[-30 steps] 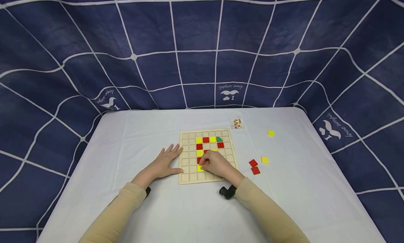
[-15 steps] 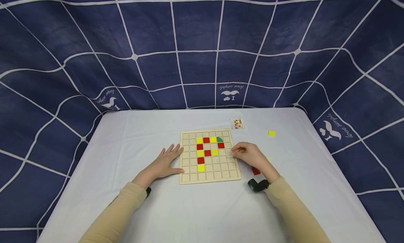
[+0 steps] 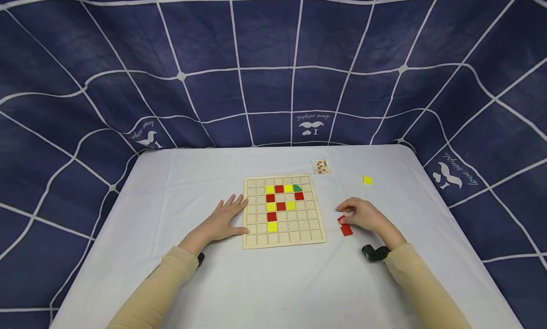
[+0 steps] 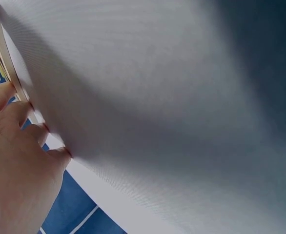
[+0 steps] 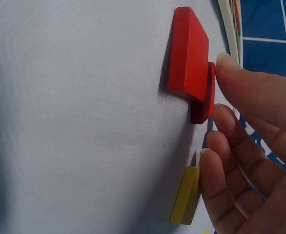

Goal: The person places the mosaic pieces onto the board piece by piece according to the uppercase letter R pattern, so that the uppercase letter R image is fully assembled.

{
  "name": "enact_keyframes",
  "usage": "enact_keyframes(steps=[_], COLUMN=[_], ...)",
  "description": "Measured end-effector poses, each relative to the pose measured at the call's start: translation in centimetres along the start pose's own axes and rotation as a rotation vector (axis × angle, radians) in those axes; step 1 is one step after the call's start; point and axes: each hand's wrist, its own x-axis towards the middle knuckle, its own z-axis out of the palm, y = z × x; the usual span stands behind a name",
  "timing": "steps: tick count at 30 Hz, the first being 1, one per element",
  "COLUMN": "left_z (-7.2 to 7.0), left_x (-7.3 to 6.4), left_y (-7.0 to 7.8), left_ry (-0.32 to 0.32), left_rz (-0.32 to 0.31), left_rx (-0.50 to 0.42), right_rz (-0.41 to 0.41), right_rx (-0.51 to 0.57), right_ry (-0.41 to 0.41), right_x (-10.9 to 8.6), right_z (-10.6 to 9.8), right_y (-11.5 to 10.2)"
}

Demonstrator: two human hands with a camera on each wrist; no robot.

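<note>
Red tiles [image 5: 191,53]: could get bumped askew imo, right hand [image 3: 363,214] is super close
Right hand: loosely curved, not gripping anything afaict; red tiles by its thumb, yellow tile [image 5: 184,195] by its fingertips
Left hand [image 3: 220,222]: fingers spread, touching left edge of board [image 3: 299,231], well apart from those tiles

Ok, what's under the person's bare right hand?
Part of one red square tile shows; in the head view, the right hand covers its rest and a flat yellow tile, which the right wrist view shows on the white cloth.
</note>
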Motion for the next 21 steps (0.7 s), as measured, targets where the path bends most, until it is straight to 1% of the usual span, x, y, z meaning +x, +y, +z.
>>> enact_keyframes(steps=[2, 8, 13, 17, 21], left_z=[0.04, 0.18, 0.11, 0.06, 0.12], left_x=[0.06, 0.26, 0.32, 0.25, 0.23], left_y=[0.01, -0.15, -0.39, -0.30, -0.21], left_ry=[0.000, -0.005, -0.008, -0.008, -0.013], left_rz=[-0.001, -0.007, -0.006, -0.004, -0.007], left_rx=[0.002, 0.009, 0.005, 0.007, 0.012], right_rz=[-0.009, 0.000, -0.023, -0.030, -0.012], right_rx=[-0.019, -0.049, -0.066, -0.070, -0.083], right_ry=[-0.007, -0.050, -0.084, -0.099, -0.098], right_x=[0.03, 0.34, 0.53, 0.53, 0.50], right_z=[0.04, -0.16, -0.41, -0.41, -0.21], right_y=[0.10, -0.06, -0.38, -0.56, -0.74])
